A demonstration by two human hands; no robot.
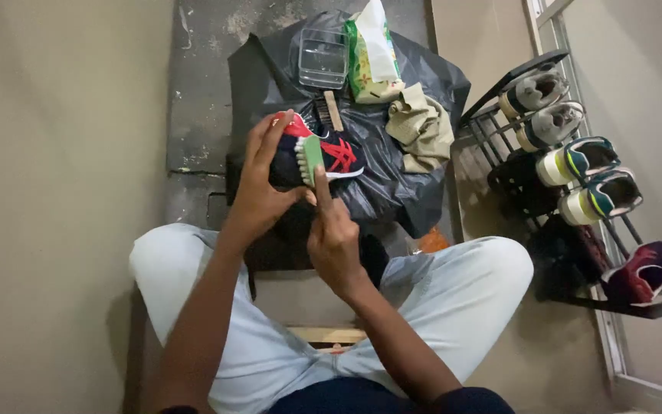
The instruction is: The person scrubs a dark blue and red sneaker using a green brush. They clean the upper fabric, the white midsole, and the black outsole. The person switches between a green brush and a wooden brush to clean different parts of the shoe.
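My left hand grips a dark blue shoe with red stripes from its left side, holding it up over my lap. My right hand holds a green brush with white bristles pressed against the shoe's side, index finger stretched along it. My knees in light trousers spread to both sides below.
A black plastic sheet covers the floor ahead, carrying a clear plastic box, a green and white packet, a beige cloth and a wooden brush. A black shoe rack with several shoes stands at the right. A wall is on the left.
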